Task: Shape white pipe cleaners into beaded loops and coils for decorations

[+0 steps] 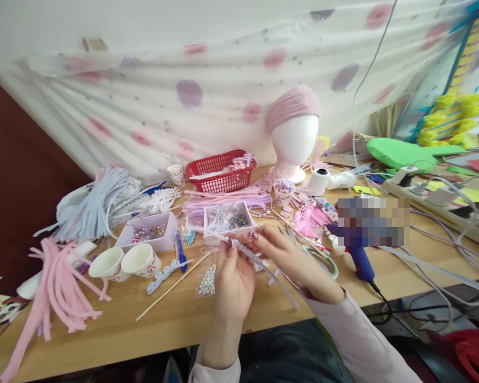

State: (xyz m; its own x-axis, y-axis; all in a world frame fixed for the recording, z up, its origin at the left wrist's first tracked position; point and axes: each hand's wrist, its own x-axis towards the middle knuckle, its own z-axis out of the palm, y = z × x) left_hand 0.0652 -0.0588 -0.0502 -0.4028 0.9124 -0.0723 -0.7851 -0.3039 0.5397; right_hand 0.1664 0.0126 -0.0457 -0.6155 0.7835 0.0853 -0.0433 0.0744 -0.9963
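Note:
A pale lavender pipe cleaner (245, 251), coiled or plaited along its middle, lies across both hands above the table's front part. My left hand (235, 279) has its thumb and fingers closed on it from below. My right hand (277, 252) pinches the same piece near the left fingertips; its straight tail slants down to the right under the wrist. Just behind the hands stands a white box (223, 239) with silvery bits in it. Pearl-like white beads (207, 281) lie in a clear bag beside my left hand, partly hidden by it.
Left are two paper cups (140, 260), a lilac box (165, 236), a blue pen (180, 254), a thin wooden stick (171, 287) and pink pipe cleaners (59, 287). Behind stand a red basket (223, 183) and a foam head (295, 139). Right lies a blue glue gun (359, 260) with trailing cables.

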